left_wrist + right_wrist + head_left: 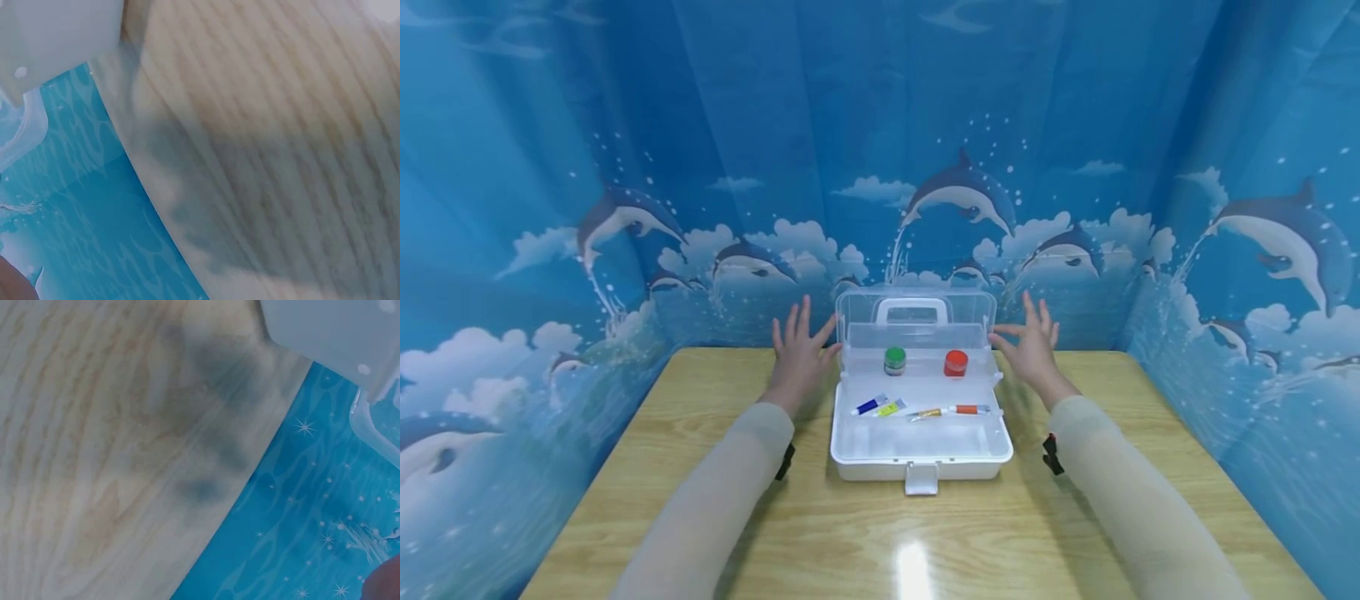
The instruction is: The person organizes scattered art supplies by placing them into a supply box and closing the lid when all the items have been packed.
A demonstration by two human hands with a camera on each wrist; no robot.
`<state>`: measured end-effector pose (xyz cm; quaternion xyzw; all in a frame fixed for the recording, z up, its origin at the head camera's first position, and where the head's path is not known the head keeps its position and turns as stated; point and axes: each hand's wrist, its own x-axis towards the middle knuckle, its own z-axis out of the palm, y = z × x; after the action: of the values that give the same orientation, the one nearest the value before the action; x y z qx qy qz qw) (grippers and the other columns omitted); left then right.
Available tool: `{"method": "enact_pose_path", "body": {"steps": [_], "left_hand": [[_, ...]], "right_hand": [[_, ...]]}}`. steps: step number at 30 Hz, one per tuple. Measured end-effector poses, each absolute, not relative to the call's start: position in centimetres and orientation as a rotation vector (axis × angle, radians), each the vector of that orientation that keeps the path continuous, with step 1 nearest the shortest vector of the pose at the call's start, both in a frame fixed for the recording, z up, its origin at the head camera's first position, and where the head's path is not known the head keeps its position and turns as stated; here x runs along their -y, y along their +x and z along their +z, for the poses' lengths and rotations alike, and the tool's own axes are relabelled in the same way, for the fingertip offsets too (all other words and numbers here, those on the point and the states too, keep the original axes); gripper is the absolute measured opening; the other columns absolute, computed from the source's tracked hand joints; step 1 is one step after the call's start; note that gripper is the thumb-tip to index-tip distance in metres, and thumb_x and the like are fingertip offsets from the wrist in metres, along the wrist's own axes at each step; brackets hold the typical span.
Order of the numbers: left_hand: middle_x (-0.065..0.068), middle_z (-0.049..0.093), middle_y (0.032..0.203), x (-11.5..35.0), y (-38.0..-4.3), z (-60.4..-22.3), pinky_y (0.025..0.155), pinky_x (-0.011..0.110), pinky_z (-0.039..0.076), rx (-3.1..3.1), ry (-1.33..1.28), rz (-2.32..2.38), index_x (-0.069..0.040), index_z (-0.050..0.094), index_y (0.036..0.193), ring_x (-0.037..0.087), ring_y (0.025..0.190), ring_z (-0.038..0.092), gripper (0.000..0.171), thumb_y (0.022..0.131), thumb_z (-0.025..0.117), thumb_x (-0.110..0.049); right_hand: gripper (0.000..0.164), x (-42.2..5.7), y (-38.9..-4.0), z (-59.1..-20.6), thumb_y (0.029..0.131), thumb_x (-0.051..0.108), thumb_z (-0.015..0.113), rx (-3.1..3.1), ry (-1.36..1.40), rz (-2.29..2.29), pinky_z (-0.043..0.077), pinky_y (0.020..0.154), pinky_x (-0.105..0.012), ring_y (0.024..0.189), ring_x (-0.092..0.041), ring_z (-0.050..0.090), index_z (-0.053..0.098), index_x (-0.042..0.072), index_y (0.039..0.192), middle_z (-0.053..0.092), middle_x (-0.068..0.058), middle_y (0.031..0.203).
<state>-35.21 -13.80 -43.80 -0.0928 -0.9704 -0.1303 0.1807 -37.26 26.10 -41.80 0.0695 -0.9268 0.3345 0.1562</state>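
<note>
A white toolbox-style case (922, 471) stands on the table with its clear lid (857, 310) raised at the back. On the lid is a white handle (912, 303). My left hand (797, 362), fingers spread, reaches the lid's left edge with thumb and forefinger. At the right edge, the thumb and forefinger of my right hand (1032, 350) are at the lid, its other fingers pointing up. Inside the case are a green-topped jar (895, 361), a red jar (956, 363) and several small paint tubes, among them a blue tube (869, 406) and an orange-labelled tube (968, 409).
A wooden table (842, 542) bears the case, whose front latch (922, 479) hangs down. Behind and beside the table hangs a blue dolphin-print curtain (737, 125). The wrist views show mostly tabletop, the case's sides and one fingertip each.
</note>
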Motion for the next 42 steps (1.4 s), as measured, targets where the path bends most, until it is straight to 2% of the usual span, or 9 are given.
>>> {"method": "enact_pose_path", "body": {"steps": [12,18,24,28,34,37,42], "left_hand": [[0.018,0.008,0.167,14.0,-34.7,-42.6,0.118,0.062,-0.005,2.547,-0.362,-0.505,-0.027,0.057,0.143,0.039,0.152,0.006,0.045,0.100,0.060,-0.040],[0.016,0.011,0.167,13.7,-34.0,-41.9,0.118,0.063,-0.004,2.465,-0.348,-0.506,-0.024,0.068,0.132,0.040,0.151,0.011,0.036,0.098,0.064,-0.037],[0.011,0.013,0.167,13.6,-32.9,-40.8,0.117,0.063,-0.007,2.450,-0.320,-0.515,-0.023,0.074,0.122,0.039,0.152,0.011,0.030,0.096,0.068,-0.037],[0.012,0.018,0.166,13.7,-32.0,-40.1,0.117,0.063,-0.007,2.439,-0.323,-0.523,-0.021,0.076,0.116,0.039,0.151,0.012,0.026,0.094,0.072,-0.034],[0.012,0.022,0.165,13.7,-31.0,-39.8,0.117,0.064,-0.006,2.442,-0.323,-0.530,-0.020,0.079,0.110,0.037,0.152,0.010,0.022,0.092,0.074,-0.032],[0.011,0.022,0.165,13.8,-30.5,-39.7,0.117,0.060,-0.011,2.466,-0.311,-0.549,-0.020,0.079,0.108,0.035,0.153,0.006,0.021,0.093,0.073,-0.033],[0.012,0.024,0.165,13.9,-29.6,-39.8,0.117,0.060,-0.012,2.500,-0.312,-0.563,-0.021,0.080,0.107,0.035,0.153,0.004,0.020,0.092,0.074,-0.033]], "right_hand": [[0.038,-26.6,-36.4,-40.6,0.095,0.033,0.069,2.560,0.247,0.986,-0.015,0.114,-0.064,0.152,-0.034,-0.014,0.074,0.001,0.116,-0.003,-0.005,0.169],[0.035,-26.8,-35.6,-40.1,0.094,0.030,0.071,2.520,0.276,0.991,-0.013,0.114,-0.067,0.152,-0.034,-0.014,0.075,0.001,0.114,-0.001,-0.006,0.169],[0.037,-27.0,-34.7,-39.3,0.094,0.034,0.071,2.520,0.311,0.999,-0.008,0.111,-0.073,0.151,-0.032,-0.017,0.075,0.003,0.115,-0.002,-0.002,0.169],[0.034,-27.3,-34.0,-38.9,0.094,0.032,0.072,2.518,0.346,0.980,-0.004,0.110,-0.076,0.151,-0.035,-0.015,0.076,0.003,0.111,-0.002,0.000,0.169],[0.028,-27.7,-33.0,-38.3,0.091,0.022,0.075,2.521,0.423,0.952,0.001,0.111,-0.075,0.152,-0.033,-0.014,0.076,-0.001,0.108,0.001,-0.002,0.169],[0.031,-27.9,-32.5,-38.1,0.092,0.022,0.075,2.543,0.439,0.974,0.001,0.111,-0.075,0.152,-0.030,-0.015,0.075,-0.002,0.111,-0.004,-0.001,0.169],[0.031,-28.1,-31.4,-38.0,0.092,0.021,0.075,2.574,0.465,0.964,0.000,0.110,-0.076,0.152,-0.033,-0.015,0.074,-0.003,0.110,-0.007,-0.002,0.168]]}}
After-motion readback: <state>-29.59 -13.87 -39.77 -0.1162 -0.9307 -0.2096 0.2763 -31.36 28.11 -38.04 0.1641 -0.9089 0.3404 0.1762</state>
